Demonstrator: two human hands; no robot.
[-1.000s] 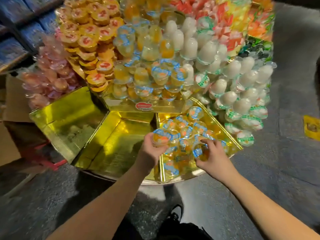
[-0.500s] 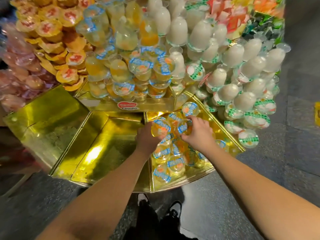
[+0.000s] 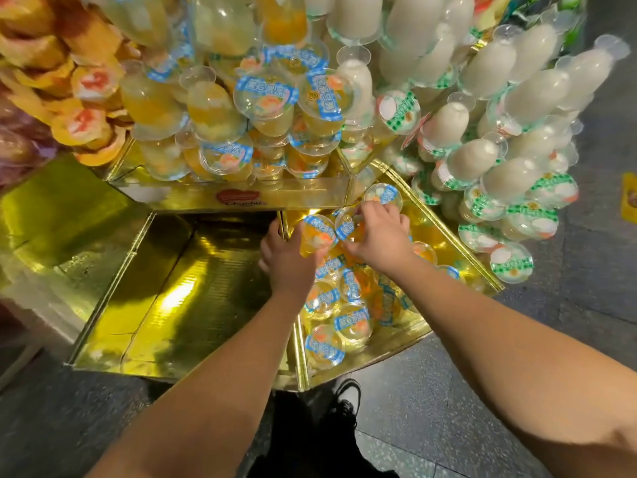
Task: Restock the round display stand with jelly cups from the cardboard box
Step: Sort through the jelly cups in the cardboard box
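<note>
The round display stand has gold foil compartments [image 3: 179,277] on its lower tier. In the right compartment lie several clear jelly cups [image 3: 348,326] with blue-and-white lids and orange fruit. My left hand [image 3: 286,260] grips one such jelly cup [image 3: 319,234] at the back of that compartment. Beside it, my right hand [image 3: 379,236] holds a second blue-lidded cup [image 3: 346,224], its fingers curled round it. The cardboard box is out of view.
Above the compartments, blue-lidded cups [image 3: 265,98] are stacked in a slope. White jelly cups with green lids [image 3: 510,157] fill the right side, orange packets [image 3: 82,119] the left. The left gold compartments hold nothing. Dark speckled floor [image 3: 448,391] and my shoe [image 3: 344,405] lie below.
The camera has moved closer to the stand. Both hands have shifted from the front of the right compartment to its back, each with a cup.
</note>
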